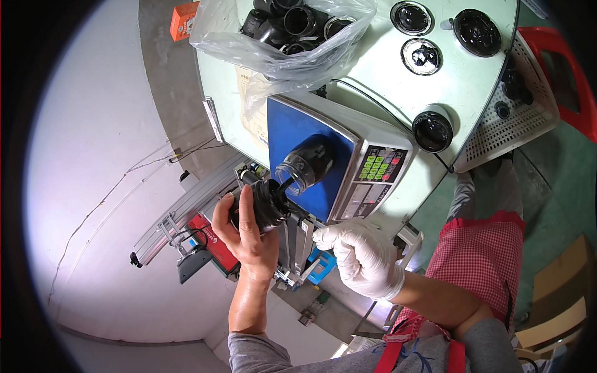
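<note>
My left hand (249, 239), bare, is wrapped round a black-smeared jar (268, 208), tilted with its mouth toward a clear glass jar (314, 158). A black strand (286, 185) bridges the two mouths; thick liquid or a tool, I cannot tell which. Dark material fills much of the glass jar, which stands on the blue platform (283, 127) of a weighing scale (373, 180). In a white glove, my right hand (364, 258) is closed near the scale's front edge, fingers curled and pinched. Whatever it may hold is hidden.
A clear plastic bag (345, 53) of black jars (298, 22) lies at the back. Right of it are black-coated lids (410, 18) and an open jar of black paste (432, 130). A cable (373, 99) runs behind the scale. A white basket (535, 118) stands beside the table.
</note>
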The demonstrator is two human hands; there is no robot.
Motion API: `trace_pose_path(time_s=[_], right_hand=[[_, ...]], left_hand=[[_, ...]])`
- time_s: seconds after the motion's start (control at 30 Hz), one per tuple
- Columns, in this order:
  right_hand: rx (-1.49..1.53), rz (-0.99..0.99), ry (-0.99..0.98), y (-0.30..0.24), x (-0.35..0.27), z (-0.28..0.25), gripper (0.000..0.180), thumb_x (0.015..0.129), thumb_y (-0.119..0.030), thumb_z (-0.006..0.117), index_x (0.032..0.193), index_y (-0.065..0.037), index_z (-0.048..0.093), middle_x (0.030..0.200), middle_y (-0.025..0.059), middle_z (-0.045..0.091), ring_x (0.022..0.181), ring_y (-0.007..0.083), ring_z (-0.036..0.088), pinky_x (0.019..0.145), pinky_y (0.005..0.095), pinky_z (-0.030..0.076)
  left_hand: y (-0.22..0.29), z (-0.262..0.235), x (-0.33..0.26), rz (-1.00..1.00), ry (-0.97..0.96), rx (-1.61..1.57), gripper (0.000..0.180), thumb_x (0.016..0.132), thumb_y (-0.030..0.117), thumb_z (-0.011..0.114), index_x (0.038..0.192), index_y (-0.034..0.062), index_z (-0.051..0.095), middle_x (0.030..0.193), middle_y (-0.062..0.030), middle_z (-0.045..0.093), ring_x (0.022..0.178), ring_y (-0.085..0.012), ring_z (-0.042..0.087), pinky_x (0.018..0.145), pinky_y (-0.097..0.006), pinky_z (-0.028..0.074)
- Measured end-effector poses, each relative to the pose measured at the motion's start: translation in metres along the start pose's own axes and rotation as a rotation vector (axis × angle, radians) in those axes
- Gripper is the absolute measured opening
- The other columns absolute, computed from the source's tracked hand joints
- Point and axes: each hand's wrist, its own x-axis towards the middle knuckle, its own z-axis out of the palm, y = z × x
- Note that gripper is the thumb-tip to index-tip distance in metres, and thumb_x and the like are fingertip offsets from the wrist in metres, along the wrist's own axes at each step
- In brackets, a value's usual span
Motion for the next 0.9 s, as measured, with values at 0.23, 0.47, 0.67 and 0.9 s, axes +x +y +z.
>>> trace_pose_path(time_s=[0.23,0.47,0.67,0.9], right_hand=[[0.003,-0.075,0.010,0.004,0.001,0.007,0.011,0.102,-0.006,0.058,0.104,0.004,0.057,0.091,0.0150,0.072,0.075,0.0238,0.072,0.069,0.0333,0.060],[0.014,-0.025,0.031,0.013,-0.001,0.017,0.031,0.087,0.006,0.066,0.116,-0.004,0.065,0.090,0.0067,0.068,0.078,0.0260,0.066,0.073,0.0363,0.053],[-0.002,-0.006,0.079,0.006,0.001,0.006,0.032,0.081,0.010,0.067,0.110,-0.003,0.067,0.087,0.0060,0.066,0.075,0.0226,0.065,0.068,0.0351,0.053],[-0.015,-0.069,-0.029,-0.005,0.003,-0.002,0.005,0.097,0.004,0.060,0.101,0.005,0.058,0.088,0.0140,0.071,0.074,0.0242,0.072,0.068,0.0338,0.060]], left_hand=[[0.001,-0.001,0.001,-0.006,-0.004,-0.009,0.084,0.057,-0.013,0.081,0.136,0.0079,0.061,0.126,-0.0138,0.046,0.114,-0.0305,0.053,0.095,-0.040,0.051],[0.004,-0.002,0.002,0.001,-0.010,-0.002,0.084,0.056,-0.012,0.082,0.136,0.0078,0.061,0.127,-0.0139,0.046,0.115,-0.0310,0.052,0.095,-0.040,0.051],[0.002,-0.001,0.001,-0.012,-0.020,-0.030,0.084,0.057,-0.011,0.083,0.136,0.0080,0.061,0.126,-0.0140,0.046,0.116,-0.0314,0.052,0.096,-0.040,0.050],[0.000,-0.002,0.001,-0.005,-0.026,-0.003,0.084,0.058,-0.011,0.083,0.137,0.0082,0.060,0.126,-0.0139,0.046,0.115,-0.0314,0.052,0.095,-0.040,0.051]])
